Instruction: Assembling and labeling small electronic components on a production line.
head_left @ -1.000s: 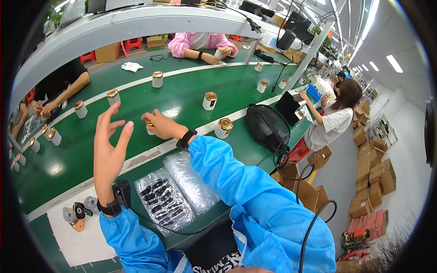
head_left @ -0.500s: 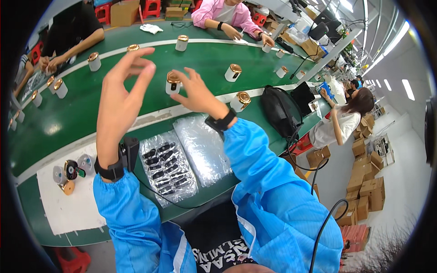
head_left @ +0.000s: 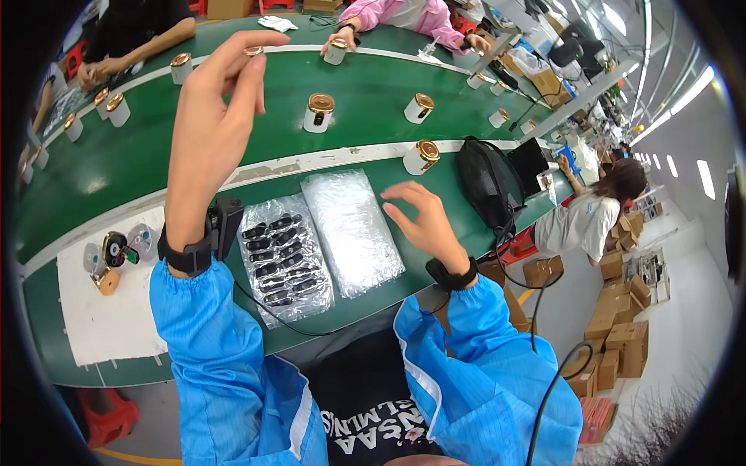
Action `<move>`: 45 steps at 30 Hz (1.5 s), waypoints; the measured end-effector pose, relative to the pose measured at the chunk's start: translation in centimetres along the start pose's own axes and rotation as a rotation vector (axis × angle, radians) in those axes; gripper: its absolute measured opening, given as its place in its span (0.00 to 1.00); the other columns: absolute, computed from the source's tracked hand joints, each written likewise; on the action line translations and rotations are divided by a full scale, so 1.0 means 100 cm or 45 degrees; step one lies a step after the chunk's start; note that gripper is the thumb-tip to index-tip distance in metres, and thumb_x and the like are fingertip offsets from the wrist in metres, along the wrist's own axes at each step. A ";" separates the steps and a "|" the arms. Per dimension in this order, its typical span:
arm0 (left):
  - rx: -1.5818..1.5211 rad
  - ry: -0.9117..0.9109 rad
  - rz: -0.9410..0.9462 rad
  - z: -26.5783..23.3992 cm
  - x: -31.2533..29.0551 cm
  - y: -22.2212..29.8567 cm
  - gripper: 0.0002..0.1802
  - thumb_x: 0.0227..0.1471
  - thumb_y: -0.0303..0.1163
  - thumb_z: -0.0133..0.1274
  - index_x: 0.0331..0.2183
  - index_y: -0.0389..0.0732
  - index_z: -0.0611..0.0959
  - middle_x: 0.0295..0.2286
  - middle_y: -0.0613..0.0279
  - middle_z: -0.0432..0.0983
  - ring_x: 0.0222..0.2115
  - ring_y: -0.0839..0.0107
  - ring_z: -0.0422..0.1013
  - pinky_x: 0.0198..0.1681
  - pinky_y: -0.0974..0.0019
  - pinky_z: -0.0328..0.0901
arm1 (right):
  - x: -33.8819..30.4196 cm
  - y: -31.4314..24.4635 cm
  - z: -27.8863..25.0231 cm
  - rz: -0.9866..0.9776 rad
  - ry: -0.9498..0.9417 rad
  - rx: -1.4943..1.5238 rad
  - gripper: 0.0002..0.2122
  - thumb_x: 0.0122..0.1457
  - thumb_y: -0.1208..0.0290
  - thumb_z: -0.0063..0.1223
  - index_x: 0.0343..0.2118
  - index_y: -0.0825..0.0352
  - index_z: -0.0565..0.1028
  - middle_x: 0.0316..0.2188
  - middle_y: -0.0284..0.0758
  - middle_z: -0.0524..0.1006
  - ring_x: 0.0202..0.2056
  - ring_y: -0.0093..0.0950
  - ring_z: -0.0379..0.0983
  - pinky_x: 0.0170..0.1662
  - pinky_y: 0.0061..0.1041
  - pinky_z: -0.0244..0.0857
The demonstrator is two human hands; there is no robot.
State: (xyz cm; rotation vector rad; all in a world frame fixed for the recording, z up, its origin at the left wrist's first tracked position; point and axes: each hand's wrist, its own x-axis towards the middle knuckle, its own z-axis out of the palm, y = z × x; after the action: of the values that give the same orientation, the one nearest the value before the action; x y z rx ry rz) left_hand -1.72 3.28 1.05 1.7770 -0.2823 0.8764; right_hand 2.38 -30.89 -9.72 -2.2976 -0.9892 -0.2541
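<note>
My left hand (head_left: 210, 128) is raised over the green belt (head_left: 268, 97), thumb and curved fingers apart. A gold lid (head_left: 254, 51) shows between its fingertips, apparently on a cylinder farther off; the hand hides the rest. My right hand (head_left: 426, 224) hovers beside a clear plastic bag (head_left: 353, 237), fingers bent, thumb apart, nothing in it. On the belt ahead stands a white cylinder with a gold top and a dark slot (head_left: 318, 114). A second such cylinder (head_left: 419, 109) is to its right, and a third (head_left: 421, 158) stands nearer, by the belt's near rail.
Dark small parts (head_left: 273, 260) lie in a clear bag left of the plain one. A white sheet (head_left: 113, 311) at left carries an opened device (head_left: 116, 248). A black bag (head_left: 486, 182) sits at right. Across the belt, a pink-sleeved co-worker's hand (head_left: 342, 39) touches a cylinder.
My right hand has drawn back from the cylinder on the belt toward me, over the table. The cylinder stays on the belt. The view has shifted, and the co-worker's hand is now at a cylinder.
</note>
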 end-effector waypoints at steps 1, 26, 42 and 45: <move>-0.031 0.042 0.123 0.003 0.002 -0.004 0.12 0.67 0.28 0.52 0.49 0.39 0.84 0.23 0.69 0.67 0.23 0.83 0.64 0.27 0.72 0.59 | -0.014 0.003 -0.003 0.017 0.062 -0.015 0.08 0.62 0.72 0.64 0.41 0.70 0.81 0.38 0.42 0.82 0.41 0.39 0.80 0.45 0.34 0.72; -0.025 -0.758 -0.568 0.076 -0.047 0.026 0.12 0.65 0.25 0.52 0.49 0.33 0.79 0.33 0.62 0.75 0.33 0.73 0.73 0.42 0.70 0.67 | -0.346 0.374 -0.248 1.140 1.151 -0.505 0.14 0.62 0.61 0.63 0.34 0.71 0.84 0.24 0.35 0.83 0.28 0.26 0.79 0.34 0.31 0.72; 0.130 -0.227 -0.951 0.050 -0.092 0.011 0.13 0.69 0.29 0.49 0.51 0.35 0.77 0.28 0.65 0.70 0.28 0.77 0.69 0.35 0.71 0.68 | -0.242 0.640 -0.376 1.805 0.845 -1.103 0.26 0.54 0.52 0.65 0.47 0.72 0.82 0.50 0.56 0.79 0.57 0.54 0.71 0.59 0.51 0.66; 0.206 -0.190 -1.070 0.058 -0.084 0.022 0.13 0.70 0.31 0.49 0.51 0.36 0.77 0.28 0.66 0.70 0.29 0.77 0.69 0.34 0.72 0.67 | -0.232 0.639 -0.387 1.891 0.739 -1.029 0.28 0.53 0.51 0.67 0.49 0.71 0.82 0.51 0.56 0.79 0.57 0.54 0.71 0.59 0.50 0.67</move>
State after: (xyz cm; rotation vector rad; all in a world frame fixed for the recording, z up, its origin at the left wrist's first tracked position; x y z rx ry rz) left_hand -6.44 -4.60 -3.90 1.8647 0.4370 0.1639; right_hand 33.93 -102.04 -18.00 -2.6629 1.3466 -0.6488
